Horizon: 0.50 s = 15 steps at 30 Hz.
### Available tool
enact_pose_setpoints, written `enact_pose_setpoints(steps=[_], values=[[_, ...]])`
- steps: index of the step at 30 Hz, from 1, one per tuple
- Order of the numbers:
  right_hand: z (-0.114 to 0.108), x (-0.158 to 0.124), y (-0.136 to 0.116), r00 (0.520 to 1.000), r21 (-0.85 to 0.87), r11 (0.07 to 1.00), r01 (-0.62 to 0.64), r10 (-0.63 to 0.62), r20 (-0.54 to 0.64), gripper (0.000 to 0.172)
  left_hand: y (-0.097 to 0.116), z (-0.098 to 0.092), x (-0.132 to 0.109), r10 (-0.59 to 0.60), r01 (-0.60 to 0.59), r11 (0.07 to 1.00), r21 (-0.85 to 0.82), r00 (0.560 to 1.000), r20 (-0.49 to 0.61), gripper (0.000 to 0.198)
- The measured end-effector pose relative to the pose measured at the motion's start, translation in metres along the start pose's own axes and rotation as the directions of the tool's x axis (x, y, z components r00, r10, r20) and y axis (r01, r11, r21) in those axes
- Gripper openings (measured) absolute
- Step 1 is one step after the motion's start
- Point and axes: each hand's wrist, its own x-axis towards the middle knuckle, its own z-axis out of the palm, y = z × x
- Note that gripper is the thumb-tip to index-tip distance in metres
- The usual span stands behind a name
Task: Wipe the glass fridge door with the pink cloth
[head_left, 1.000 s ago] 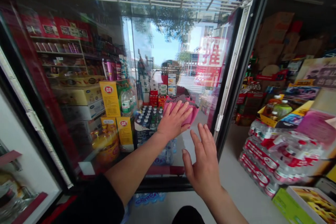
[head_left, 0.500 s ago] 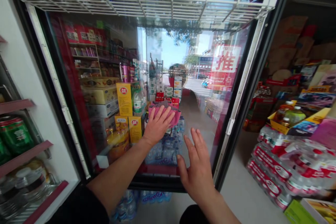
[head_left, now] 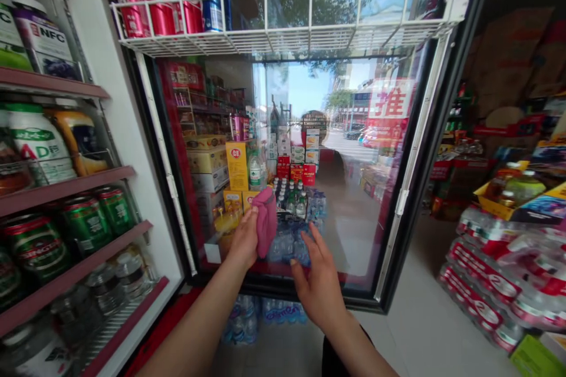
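A pink cloth (head_left: 266,222) is gripped in my left hand (head_left: 246,238), held on edge in front of the lower part of a glass door (head_left: 349,188). My left fingers are mostly hidden behind the cloth, and I cannot tell whether it touches the pane. To the right, my right hand (head_left: 319,278) is held up near the glass with its fingers apart and nothing in it. The door has a black frame (head_left: 393,235). Across its upper part runs a white wire rack (head_left: 292,35) with red cans (head_left: 160,10) and a blue can (head_left: 214,3).
On the left, cooler shelves (head_left: 66,188) hold green cans (head_left: 83,218) and bottles (head_left: 39,141). Shrink-wrapped bottle packs (head_left: 486,283) are stacked on the floor at right. Water packs (head_left: 283,310) sit below the door. Yellow boxes (head_left: 237,165) show in the glass.
My left hand has drawn the cloth down from where it lay flat under the palm, and the cloth now stands on edge in the grip. The view has shifted left, showing more shelves.
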Motion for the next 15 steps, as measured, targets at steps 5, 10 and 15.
enact_pose_setpoints(steps=[5, 10, 15], values=[[0.021, -0.053, -0.011, 0.952, 0.252, 0.918, -0.305, 0.305, 0.04, 0.04, -0.021, -0.038, -0.067, -0.367, 0.345, 0.899, -0.27, 0.93, -0.032, 0.042], [0.032, -0.111, -0.026, 0.688, 0.541, 0.452, -0.709, 0.613, 0.388, 0.045, -0.046, -0.065, -0.133, -0.439, 0.386, 0.879, -0.281, 0.884, -0.16, 0.031], [0.046, -0.159, -0.034, 0.492, 0.66, -0.059, -0.749, 0.618, 0.613, 0.064, -0.076, -0.056, -0.205, -0.205, 0.103, 0.878, 0.467, 0.963, 0.173, 0.047]])
